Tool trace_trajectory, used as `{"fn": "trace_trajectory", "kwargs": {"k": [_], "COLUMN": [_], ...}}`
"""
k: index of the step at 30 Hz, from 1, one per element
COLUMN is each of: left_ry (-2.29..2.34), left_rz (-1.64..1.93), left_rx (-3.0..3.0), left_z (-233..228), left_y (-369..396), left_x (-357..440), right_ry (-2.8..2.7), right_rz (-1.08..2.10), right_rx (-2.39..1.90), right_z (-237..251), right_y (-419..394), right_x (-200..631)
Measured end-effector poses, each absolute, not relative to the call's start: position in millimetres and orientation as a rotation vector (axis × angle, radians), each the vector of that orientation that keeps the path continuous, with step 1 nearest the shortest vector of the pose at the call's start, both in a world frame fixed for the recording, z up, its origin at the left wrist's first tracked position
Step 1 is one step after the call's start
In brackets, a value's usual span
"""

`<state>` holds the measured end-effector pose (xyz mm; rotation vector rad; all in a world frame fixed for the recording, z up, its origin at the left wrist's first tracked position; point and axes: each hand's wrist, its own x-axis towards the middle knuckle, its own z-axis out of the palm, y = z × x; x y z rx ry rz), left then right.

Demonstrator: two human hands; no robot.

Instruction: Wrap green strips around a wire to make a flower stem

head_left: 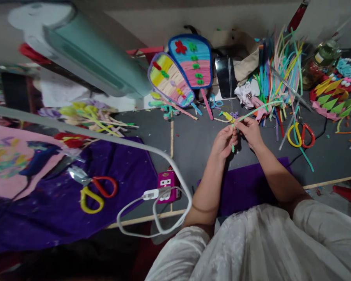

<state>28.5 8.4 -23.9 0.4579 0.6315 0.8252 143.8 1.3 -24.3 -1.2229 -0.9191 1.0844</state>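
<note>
- Head view: both hands meet over the middle of the grey tabletop (193, 144), fingertips together around a light green pipe cleaner (259, 108).
- The left hand (224, 141) is closed, pinching the lower end of the green stem, whose short tip pokes out just below the fingers.
- The right hand (250, 131) is closed too, gripping the same stem just beside the left; from there the stem runs up and to the right, towards the far edge of the tabletop.
- A small purple and yellow twisted piece (231, 116) lies just beyond the fingertips (whether it touches the stem I cannot tell).
- A loose heap of coloured pipe cleaners (280, 66) stands near the far right part of the tabletop, beyond the hands.
- One pair of scissors with a yellow and a red handle (302, 134) lies to the right of the hands, near them; a second pair like it (95, 191) lies on a purple cloth (61, 218) at the near left.
- Two paddle-shaped fans of striped pipe cleaners (181, 76) lie side by side towards the far edge.
- A pink power strip (167, 186) with a white cable (152, 218) sits at the near edge, left of the left forearm.
</note>
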Motion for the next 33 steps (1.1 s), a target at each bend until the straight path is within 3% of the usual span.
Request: {"fn": "trace_trajectory", "kwargs": {"k": [11,18,26,33], "left_ry": [0.972,1.009,0.876,0.626], "left_rz": [1.168,1.234,1.124,0.772], "left_rx": [0.797,0.921,0.718,0.458], "left_z": [-27,-36,-30,-21], "left_y": [0,-1,1,7], "left_x": [38,39,38,25], "right_ry": [-1.171,-1.281,-1.028,-0.872], "right_rz": [0.709,0.652,0.896,1.188], "right_rx": [-1.452,-1.445,-1.346,-1.176], "right_z": [-25,-23,-23,-17], "right_y": [-1,-4,-1,-2], "right_x": [145,143,143,142]}}
